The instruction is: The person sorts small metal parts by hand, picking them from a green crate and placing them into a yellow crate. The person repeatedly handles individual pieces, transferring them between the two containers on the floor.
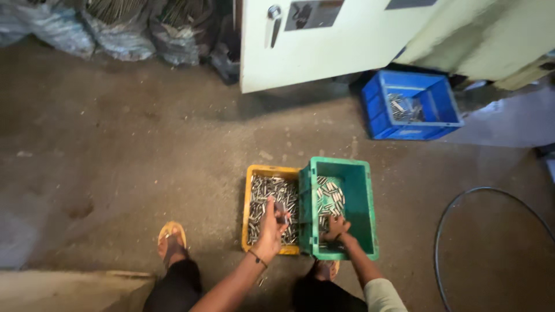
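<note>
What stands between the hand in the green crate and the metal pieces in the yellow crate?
Only the green crate's side wall: the right hand is inside it, and the yellow crate touches that wall. The left hand is already over those pieces.

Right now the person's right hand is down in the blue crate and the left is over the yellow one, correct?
Not quite. The right hand is down in the green crate, not the blue crate, which sits apart by the cabinet. The head view shows it. The left hand is over the yellow crate.

Blue crate point(378, 115) w/ metal bits nr cream cabinet point(324, 52), plastic sacks point(121, 34) behind, hose point(462, 199) on floor.
</note>
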